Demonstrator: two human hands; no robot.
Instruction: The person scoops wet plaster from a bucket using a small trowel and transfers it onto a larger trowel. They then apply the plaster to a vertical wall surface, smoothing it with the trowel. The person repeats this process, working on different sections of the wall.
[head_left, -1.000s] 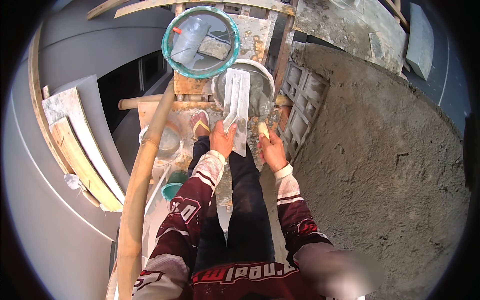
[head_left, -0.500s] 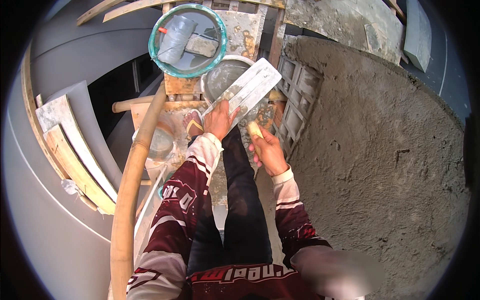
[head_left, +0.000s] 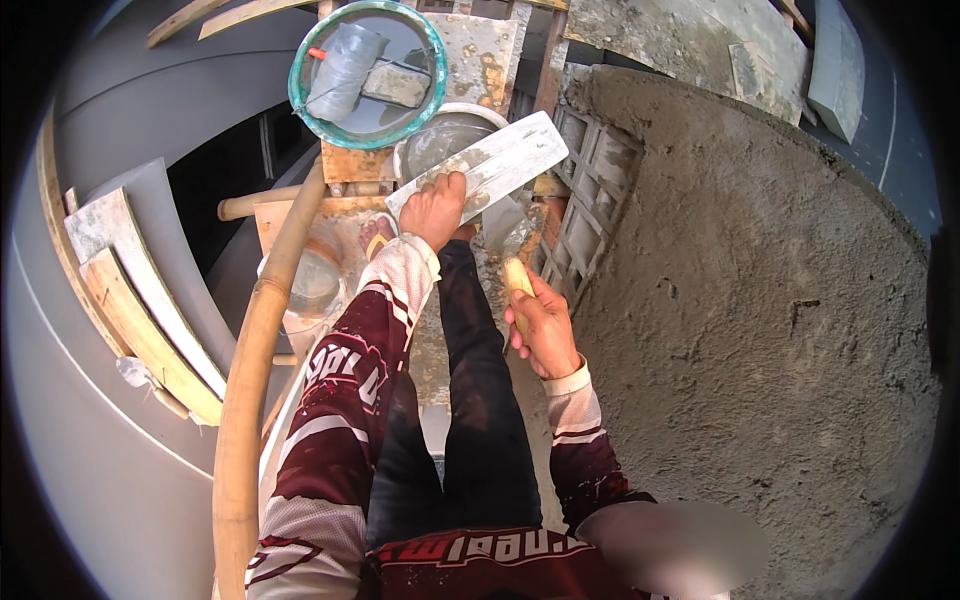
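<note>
My left hand is closed around the grip of a long whitish plastering float, its flat board slanting up to the right. Wrapped around a pale wooden handle, my right hand holds a trowel. The trowel's grey blade points away from me, just below the float's near edge; I cannot tell whether the two touch. Beneath the float is a round pan of wet grey mortar, partly hidden by the board.
A teal-rimmed tub holds water, a wrapped plastic roll and a block. Bamboo poles run along my left, near loose planks. Rough wet plaster covers the surface on my right, beside a lattice block. My sandalled foot rests on boards.
The float has swung to a flatter slant. My right hand and the trowel have drawn slightly toward me, and the trowel's blade now shows more clearly below the float.
</note>
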